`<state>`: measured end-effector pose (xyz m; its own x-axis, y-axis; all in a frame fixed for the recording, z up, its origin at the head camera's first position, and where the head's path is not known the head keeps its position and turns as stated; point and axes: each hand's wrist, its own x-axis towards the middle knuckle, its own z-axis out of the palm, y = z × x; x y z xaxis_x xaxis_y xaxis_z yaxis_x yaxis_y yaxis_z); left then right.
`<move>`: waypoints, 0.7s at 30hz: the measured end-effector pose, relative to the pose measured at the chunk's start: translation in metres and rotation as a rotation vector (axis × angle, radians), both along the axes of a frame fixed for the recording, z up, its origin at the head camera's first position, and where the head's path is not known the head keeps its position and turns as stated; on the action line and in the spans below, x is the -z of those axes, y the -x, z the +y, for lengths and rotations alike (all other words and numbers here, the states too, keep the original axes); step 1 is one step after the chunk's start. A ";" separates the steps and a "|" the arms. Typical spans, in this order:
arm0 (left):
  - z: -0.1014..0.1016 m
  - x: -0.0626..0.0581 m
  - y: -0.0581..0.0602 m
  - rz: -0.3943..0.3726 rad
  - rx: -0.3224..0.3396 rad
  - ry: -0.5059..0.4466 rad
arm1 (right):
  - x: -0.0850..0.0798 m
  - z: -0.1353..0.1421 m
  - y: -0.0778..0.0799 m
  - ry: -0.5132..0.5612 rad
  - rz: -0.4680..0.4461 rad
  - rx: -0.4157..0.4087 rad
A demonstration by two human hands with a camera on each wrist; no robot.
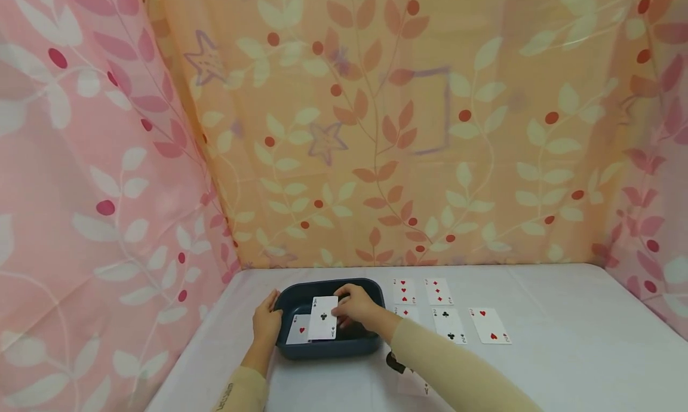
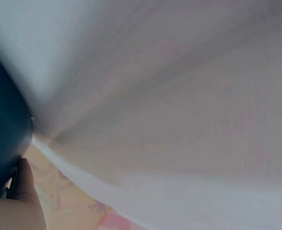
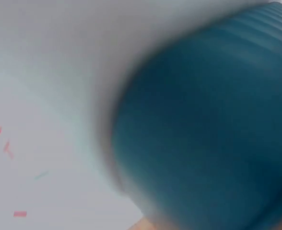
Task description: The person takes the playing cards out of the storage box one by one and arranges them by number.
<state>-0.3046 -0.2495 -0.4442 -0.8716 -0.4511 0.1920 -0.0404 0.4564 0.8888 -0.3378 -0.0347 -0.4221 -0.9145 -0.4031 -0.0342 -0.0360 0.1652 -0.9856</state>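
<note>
A dark blue bin [image 1: 333,351] sits on the white table. My left hand [image 1: 265,325] grips its left end, thumb at the rim. With my right hand [image 1: 359,307] I pinch the right edge of an ace of clubs [image 1: 317,323], face up over the bin's inside. Beneath it, partly covered, a card with a red heart [image 1: 295,334] lies in the bin. In the left wrist view the fingers [image 2: 27,179] touch the bin's blue wall [image 2: 6,129]. The right wrist view is mostly filled by the blue wall [image 3: 203,124], blurred.
Right of the bin lie face-up cards: a three of hearts [image 1: 399,294], a three of diamonds [image 1: 433,294], a two of clubs [image 1: 450,323] and a two of hearts [image 1: 489,328]. My right arm partly covers a diamond card [image 1: 414,311] and an ace [image 1: 414,388]. Patterned curtains [image 1: 376,131] stand behind.
</note>
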 end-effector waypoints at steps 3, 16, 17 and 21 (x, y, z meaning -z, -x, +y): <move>-0.001 0.000 0.001 -0.003 0.000 0.007 | -0.007 0.009 -0.001 -0.016 0.004 -0.001; -0.001 0.000 -0.001 -0.006 0.006 0.023 | -0.018 0.047 -0.005 0.003 -0.003 -0.013; -0.001 0.000 -0.001 -0.009 0.005 0.022 | -0.018 0.050 -0.005 -0.002 -0.006 -0.009; -0.001 0.001 0.000 -0.023 0.000 0.015 | -0.019 0.060 -0.006 -0.032 -0.014 0.006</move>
<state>-0.3050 -0.2502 -0.4449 -0.8756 -0.4487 0.1789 -0.0606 0.4694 0.8809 -0.3313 0.0255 -0.4028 -0.9163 -0.3960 -0.0597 -0.0212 0.1969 -0.9802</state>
